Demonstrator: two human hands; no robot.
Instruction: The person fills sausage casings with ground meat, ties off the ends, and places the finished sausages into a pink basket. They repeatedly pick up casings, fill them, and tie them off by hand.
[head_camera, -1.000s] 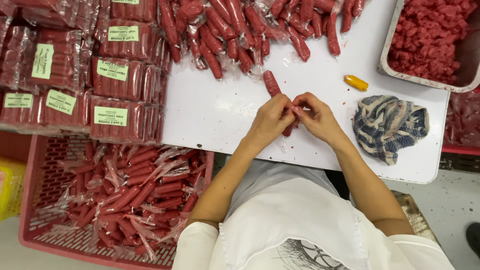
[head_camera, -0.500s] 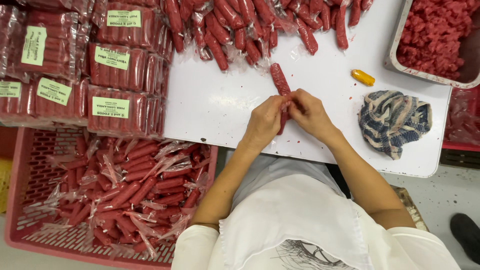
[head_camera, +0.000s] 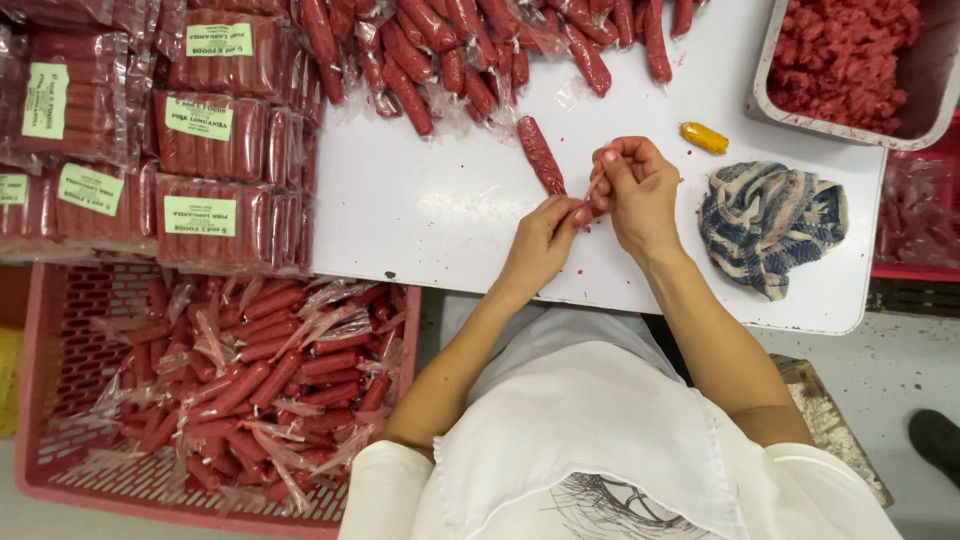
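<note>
On white table (head_camera: 430, 215), our left hand (head_camera: 540, 245) and right hand (head_camera: 635, 190) meet, both pinching one red sausage's (head_camera: 541, 155) near end.

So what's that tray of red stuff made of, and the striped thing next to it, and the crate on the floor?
The tray looks like metal: dull grey with a thin rolled rim. The striped thing seems to be woven cloth, soft and crumpled into folds. The crate is probably moulded plastic: matte pink with a regular lattice of slots in its wall.
</note>
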